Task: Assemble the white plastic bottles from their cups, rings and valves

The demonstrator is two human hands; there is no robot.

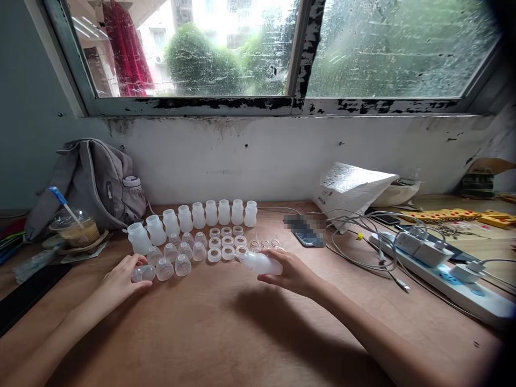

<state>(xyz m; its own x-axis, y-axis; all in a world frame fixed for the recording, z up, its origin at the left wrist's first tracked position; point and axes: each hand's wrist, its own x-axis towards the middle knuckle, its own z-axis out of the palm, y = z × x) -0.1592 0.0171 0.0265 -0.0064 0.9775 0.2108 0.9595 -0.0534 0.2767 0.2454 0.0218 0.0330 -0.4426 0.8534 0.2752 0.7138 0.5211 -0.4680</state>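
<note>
My right hand (291,270) is closed round a milky white baby bottle (261,263), tilted on its side with its narrow end to the left, just above the table. My left hand (124,278) has thumb and fingers round a clear dome cap (144,273), which leans on its side. Beside it stand several more clear dome caps (183,265) in rows. Behind them, a curved line of white bottle bodies (211,213) stands open-topped. White screw rings (214,255) lie in rows in the middle, with small clear teat-like pieces (265,243) to their right.
A phone (308,234) lies behind the right hand, near tangled cables (350,250) and a white power strip (447,279). A white foil bag (352,188) stands by the wall. On the left are a grey backpack (97,177), an iced drink cup (78,228) and a black flat object (32,295).
</note>
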